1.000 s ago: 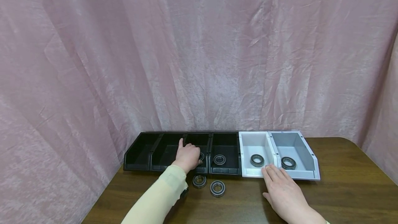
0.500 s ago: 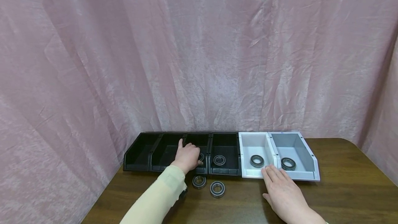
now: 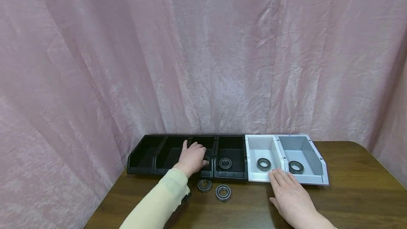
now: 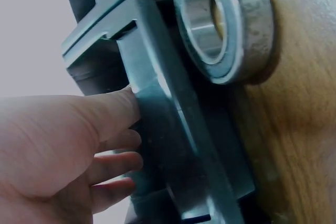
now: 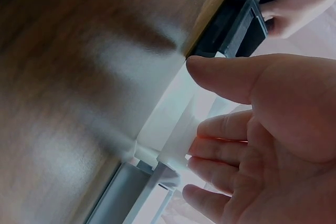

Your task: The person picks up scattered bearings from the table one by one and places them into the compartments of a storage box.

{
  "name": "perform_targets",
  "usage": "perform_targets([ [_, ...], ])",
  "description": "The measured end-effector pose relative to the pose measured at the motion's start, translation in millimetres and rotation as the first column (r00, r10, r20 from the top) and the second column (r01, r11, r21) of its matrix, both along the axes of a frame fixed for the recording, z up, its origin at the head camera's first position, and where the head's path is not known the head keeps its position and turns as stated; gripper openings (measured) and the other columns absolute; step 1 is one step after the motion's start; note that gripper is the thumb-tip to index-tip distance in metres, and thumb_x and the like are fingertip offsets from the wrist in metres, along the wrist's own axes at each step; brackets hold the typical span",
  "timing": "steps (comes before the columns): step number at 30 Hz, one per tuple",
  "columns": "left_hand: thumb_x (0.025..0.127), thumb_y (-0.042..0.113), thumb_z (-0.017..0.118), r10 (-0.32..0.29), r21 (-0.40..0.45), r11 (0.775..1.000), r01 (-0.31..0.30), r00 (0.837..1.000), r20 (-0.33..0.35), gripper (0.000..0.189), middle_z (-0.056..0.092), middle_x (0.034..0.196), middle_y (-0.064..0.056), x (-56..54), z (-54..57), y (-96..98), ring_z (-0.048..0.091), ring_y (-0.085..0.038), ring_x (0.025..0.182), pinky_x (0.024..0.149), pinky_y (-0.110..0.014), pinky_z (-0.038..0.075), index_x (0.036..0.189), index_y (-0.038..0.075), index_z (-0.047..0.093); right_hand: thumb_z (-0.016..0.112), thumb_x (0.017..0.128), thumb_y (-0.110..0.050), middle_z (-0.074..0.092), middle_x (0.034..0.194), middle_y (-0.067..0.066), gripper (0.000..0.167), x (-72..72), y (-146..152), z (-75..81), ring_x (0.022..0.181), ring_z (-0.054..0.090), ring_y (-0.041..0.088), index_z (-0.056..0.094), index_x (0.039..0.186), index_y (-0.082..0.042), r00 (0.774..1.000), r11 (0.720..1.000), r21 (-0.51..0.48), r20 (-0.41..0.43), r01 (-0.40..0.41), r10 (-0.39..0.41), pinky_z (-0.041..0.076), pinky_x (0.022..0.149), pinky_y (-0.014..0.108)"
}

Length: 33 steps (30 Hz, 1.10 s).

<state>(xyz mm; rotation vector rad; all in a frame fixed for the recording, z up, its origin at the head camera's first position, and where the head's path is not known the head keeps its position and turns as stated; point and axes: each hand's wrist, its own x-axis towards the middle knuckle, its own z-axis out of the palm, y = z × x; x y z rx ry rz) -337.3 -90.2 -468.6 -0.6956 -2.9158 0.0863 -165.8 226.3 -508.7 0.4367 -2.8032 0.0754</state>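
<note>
Over the bin [image 3: 207,173], your left hand [image 3: 191,159] edges up, leaving hold on the bearing [image 3: 207,158] unclear, right hand [image 3: 292,198] straight-fingered.

Folded pink drapery [image 3: 203,52] – softly sheened – hangs behind a brown wood-grain table [image 3: 356,172].

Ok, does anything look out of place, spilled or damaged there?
Perhaps two bearings: they lie loose on the table in front of the bins, while others show inside them. Otherwise the bins stand side by side in a row, and I see no spill or damage.
</note>
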Motion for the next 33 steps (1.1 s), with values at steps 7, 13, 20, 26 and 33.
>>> perform_targets([
  [7, 0.103, 0.041, 0.080, 0.010, 0.008, 1.000, -0.010, 1.000, -0.003, 0.049, 0.066, 0.153, -0.011, 5.7, 8.3, -0.1, 0.049, -0.036, 0.154, 0.129, -0.070, 0.024, 0.142, 0.010, 0.075, 0.094, 0.088, -0.025, 0.064, 0.148, 0.028, 0.072, -0.2, 1, -0.2, 0.141, 0.058, 0.046, 0.064, 0.143, 0.010, 1.000, 1.000, 0.005, 0.000, 0.004, -0.004, 0.044, 0.118, 0.064],
  [13, 0.105, 0.044, 0.076, -0.006, 0.023, 1.000, 0.006, 1.000, -0.024, 0.051, 0.064, 0.156, -0.010, 12.6, 12.5, -0.3, 0.048, -0.037, 0.154, 0.129, -0.071, 0.021, 0.145, 0.012, 0.072, 0.095, 0.087, -0.025, 0.064, 0.147, 0.028, 0.072, -0.2, 0, 0.2, 0.141, 0.059, 0.046, 0.064, 0.143, 0.010, 1.000, 1.000, 0.000, -0.004, 0.002, -0.002, 0.044, 0.118, 0.063],
  [20, 0.107, 0.038, 0.075, -0.010, 0.015, 1.000, 0.012, 0.995, -0.104, 0.046, 0.065, 0.154, -0.011, 24.0, 20.1, -2.1, 0.052, -0.036, 0.152, 0.128, -0.071, 0.023, 0.145, 0.012, 0.072, 0.095, 0.086, -0.024, 0.064, 0.146, 0.027, 0.072, -0.1, 0, 0.6, 0.140, 0.059, 0.046, 0.065, 0.142, 0.010, 1.000, 1.000, -0.001, -0.023, 0.000, 0.000, 0.045, 0.118, 0.063],
  [26, 0.106, 0.039, 0.076, -0.039, 0.030, 0.999, 0.044, 0.987, -0.154, 0.047, 0.065, 0.154, -0.012, 33.1, 25.7, -3.7, 0.053, -0.037, 0.151, 0.127, -0.071, 0.026, 0.145, 0.012, 0.072, 0.096, 0.086, -0.025, 0.065, 0.145, 0.028, 0.072, 0.0, -1, -0.3, 0.139, 0.060, 0.046, 0.065, 0.141, 0.010, 0.999, 1.000, 0.011, -0.034, 0.000, 0.001, 0.046, 0.116, 0.063],
  [33, 0.107, 0.039, 0.075, -0.082, 0.028, 0.996, 0.090, 0.975, -0.207, 0.047, 0.066, 0.153, -0.011, 45.9, 33.2, -1.8, 0.054, -0.036, 0.149, 0.127, -0.071, 0.028, 0.145, 0.012, 0.072, 0.095, 0.086, -0.024, 0.065, 0.146, 0.027, 0.071, -0.1, -2, -1.3, 0.140, 0.060, 0.046, 0.065, 0.141, 0.009, 0.999, 1.000, 0.004, -0.038, -0.002, 0.002, 0.045, 0.117, 0.063],
])
